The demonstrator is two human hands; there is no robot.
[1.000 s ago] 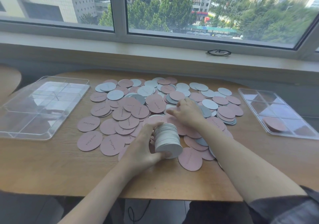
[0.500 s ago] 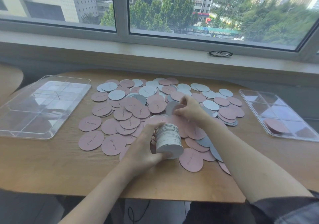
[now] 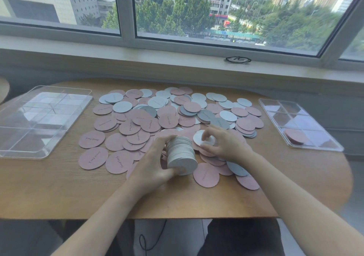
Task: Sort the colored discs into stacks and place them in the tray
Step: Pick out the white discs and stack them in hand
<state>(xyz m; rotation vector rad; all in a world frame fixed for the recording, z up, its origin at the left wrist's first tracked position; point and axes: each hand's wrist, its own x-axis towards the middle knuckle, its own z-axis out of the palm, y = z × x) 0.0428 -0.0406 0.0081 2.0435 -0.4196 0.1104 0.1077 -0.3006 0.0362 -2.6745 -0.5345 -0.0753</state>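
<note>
Left hand (image 3: pixel 155 167) gripped white stack (image 3: pixel 181 155) at table (image 3: pixel 59 186) centre; right hand (image 3: pixel 224 145) pinched single white disc (image 3: pixel 201 138) at stack's 2 o'clock.

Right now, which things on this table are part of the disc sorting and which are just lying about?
Part of the job:
- white stack, held by the left hand
- white disc, pinched by the right hand
- loose pink, white and grey discs
- right tray with pink discs in it
- left tray

Lying about:
- black object on the windowsill
- cable under the table
</note>
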